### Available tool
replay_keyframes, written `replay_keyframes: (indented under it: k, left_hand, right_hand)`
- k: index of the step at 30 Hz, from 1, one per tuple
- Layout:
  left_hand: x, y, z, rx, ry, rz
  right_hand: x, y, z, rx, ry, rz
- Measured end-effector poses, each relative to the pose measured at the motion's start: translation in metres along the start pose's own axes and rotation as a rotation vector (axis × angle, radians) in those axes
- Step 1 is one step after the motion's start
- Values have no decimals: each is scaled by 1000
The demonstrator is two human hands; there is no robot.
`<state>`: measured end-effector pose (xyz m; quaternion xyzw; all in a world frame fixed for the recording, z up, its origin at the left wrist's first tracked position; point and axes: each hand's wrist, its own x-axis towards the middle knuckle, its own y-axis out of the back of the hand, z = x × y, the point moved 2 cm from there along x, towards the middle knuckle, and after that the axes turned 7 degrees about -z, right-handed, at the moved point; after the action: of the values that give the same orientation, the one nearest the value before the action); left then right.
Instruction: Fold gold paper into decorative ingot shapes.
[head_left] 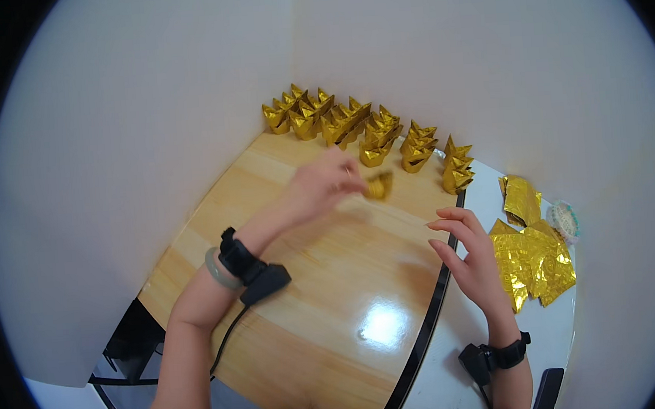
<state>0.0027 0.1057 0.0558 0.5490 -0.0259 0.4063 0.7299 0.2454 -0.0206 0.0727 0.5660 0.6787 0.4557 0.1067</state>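
My left hand (331, 179) is over the wooden tabletop, its fingers pinched on a gold foil paper ingot (379, 186) blurred by motion. To the right, my right hand (468, 255) hovers near the table's dark edge strip, fingers apart and nothing in them. Rows of folded gold paper ingots (346, 121) with pointed tips stand along the far side of the table, just beyond my left hand. Flat gold foil sheets (532, 258) lie on a white surface beside my right hand.
Behind the sheets is a folded stack of gold foil (521, 199), with a round pale patterned object (564, 220) beside it. White walls (167, 86) enclose the wooden tabletop (304, 305) at the left and back. A black cable (227, 339) trails from my left wrist strap.
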Motion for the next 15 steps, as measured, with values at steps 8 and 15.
replay_keyframes:
  k: [8,15]
  left_hand:
    - [84,32,-59,320,104,36]
    - [93,11,-84,368,97,-31]
  right_hand:
    - [-9,-37,48,59,-130,-136]
    - [-7,-43,50,95,-115,-177]
